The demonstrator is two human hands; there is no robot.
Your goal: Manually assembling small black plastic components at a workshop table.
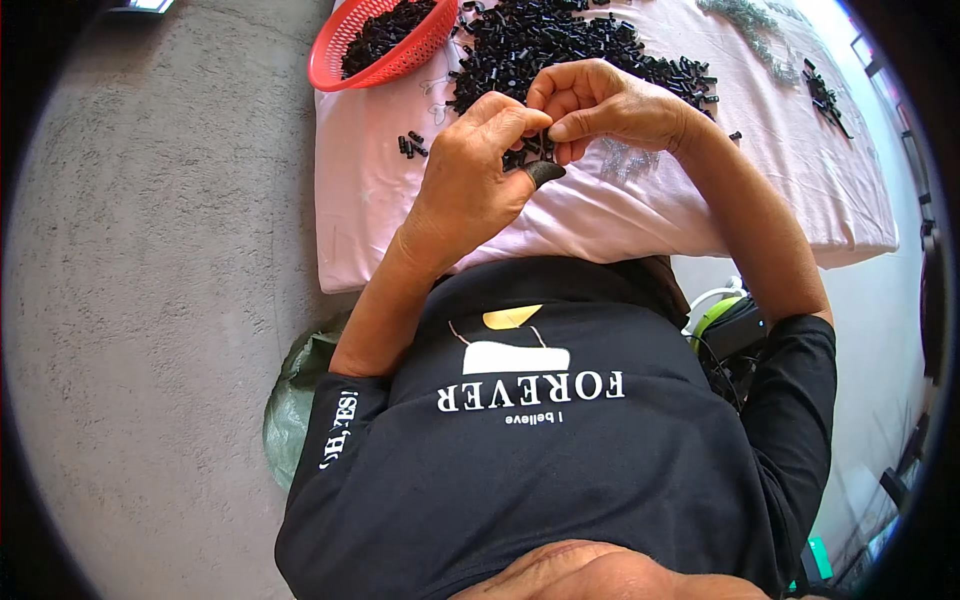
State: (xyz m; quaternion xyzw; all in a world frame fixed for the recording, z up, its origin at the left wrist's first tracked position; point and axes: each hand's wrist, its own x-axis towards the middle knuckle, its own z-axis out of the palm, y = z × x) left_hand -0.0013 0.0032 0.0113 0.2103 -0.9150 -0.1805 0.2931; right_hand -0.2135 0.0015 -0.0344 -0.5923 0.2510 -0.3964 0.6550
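Over the near part of the pink-covered table, my left hand [470, 175] and my right hand [610, 108] meet, fingertips nearly touching. Both are closed in a pinch around a small black cylindrical part [546, 148], mostly hidden by the fingers. A black finger cover [545, 174] sits on my left thumb. Just beyond my hands spreads a large heap of small black cylindrical parts [540, 45]. A few more black parts [412, 145] lie apart, left of my left hand. Thin silvery pieces [628, 160] rest on the cloth under my right wrist.
A red plastic basket [325, 60] holding black parts stands at the table's far left corner. More silvery pieces [750, 35] lie far right, near a small dark cluster [824, 100]. A green plastic bag [290, 420] is on the floor at left. Cables and a black device [735, 325] sit below the table's right side.
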